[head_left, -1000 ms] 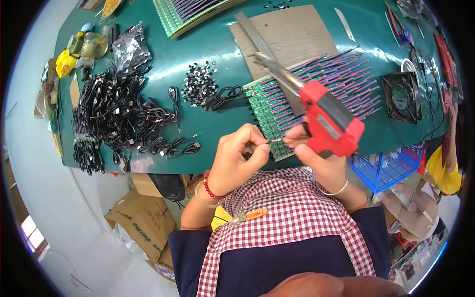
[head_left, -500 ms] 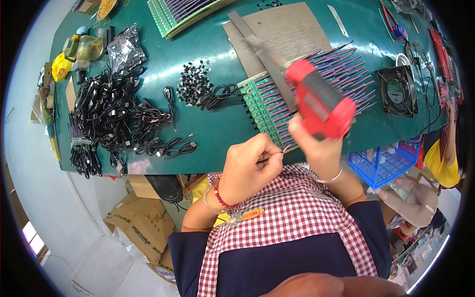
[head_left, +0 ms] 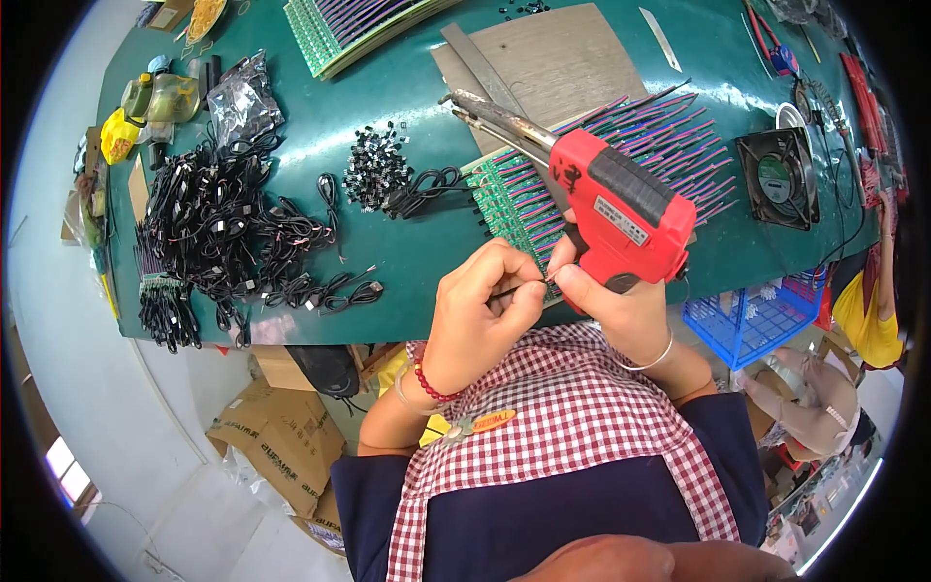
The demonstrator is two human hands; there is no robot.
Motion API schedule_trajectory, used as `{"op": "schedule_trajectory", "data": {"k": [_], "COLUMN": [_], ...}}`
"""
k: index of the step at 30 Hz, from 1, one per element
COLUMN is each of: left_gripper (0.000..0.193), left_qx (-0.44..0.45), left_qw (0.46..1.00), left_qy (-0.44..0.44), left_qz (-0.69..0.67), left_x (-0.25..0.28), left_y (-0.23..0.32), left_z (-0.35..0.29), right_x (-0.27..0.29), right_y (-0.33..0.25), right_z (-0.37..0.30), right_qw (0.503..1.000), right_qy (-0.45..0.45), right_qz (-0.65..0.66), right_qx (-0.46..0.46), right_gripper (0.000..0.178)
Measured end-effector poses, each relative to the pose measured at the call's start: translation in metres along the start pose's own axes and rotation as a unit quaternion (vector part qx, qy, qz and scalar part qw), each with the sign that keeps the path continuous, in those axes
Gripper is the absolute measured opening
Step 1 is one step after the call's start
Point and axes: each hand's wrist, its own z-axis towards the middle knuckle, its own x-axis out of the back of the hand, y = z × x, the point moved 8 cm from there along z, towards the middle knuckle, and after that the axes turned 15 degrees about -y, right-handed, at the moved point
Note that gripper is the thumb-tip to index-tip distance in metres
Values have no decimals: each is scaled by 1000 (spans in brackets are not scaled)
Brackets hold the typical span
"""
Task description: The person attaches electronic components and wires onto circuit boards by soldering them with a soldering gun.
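Observation:
My right hand [head_left: 626,312] is wrapped round the grip of a red soldering gun [head_left: 621,199] with a dark band on top. Its metal prongs [head_left: 499,124] point to the far left, above the work. My left hand [head_left: 482,308] pinches a thin black cable [head_left: 504,291], its end close to my right thumb and index fingertip. Whether those right fingertips also touch the cable end, I cannot tell. Just beyond both hands lies a green circuit board panel [head_left: 504,199] with rows of purple, pink and black wires [head_left: 669,145] running off to the right.
Left of the panel sit a pile of small black connectors [head_left: 376,167] and a big heap of black cables [head_left: 208,213]. A steel ruler [head_left: 482,68] lies on a brown board [head_left: 562,58] behind. To the right stand a square fan [head_left: 776,179] and, below table height, a blue crate [head_left: 752,320].
The soldering gun, blurred before, now shows sharply, its prongs pointing to the far left. My right fingertips have come down and in toward the cable end; my left hand has shifted slightly away from me.

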Motion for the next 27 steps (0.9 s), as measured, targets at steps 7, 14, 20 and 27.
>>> {"op": "schedule_trajectory", "data": {"k": [7, 14, 20, 27], "left_gripper": [16, 16, 15, 9], "left_qx": [-129, -118, -86, -82], "left_qw": [943, 878, 861, 836], "left_qy": [26, 46, 23, -34], "left_qz": [304, 462, 500, 542], "left_x": [3, 39, 46, 46], "left_y": [33, 22, 9, 7], "left_z": [4, 30, 45, 56], "right_x": [8, 49, 58, 63], "right_y": [0, -7, 24, 49], "right_z": [6, -22, -51, -62], "right_qw": [996, 987, 997, 996], "right_qy": [41, 158, 55, 61], "right_qz": [-74, 3, -50, 15], "right_qx": [-6, 18, -17, -55], "right_gripper": [19, 40, 36, 26]}}
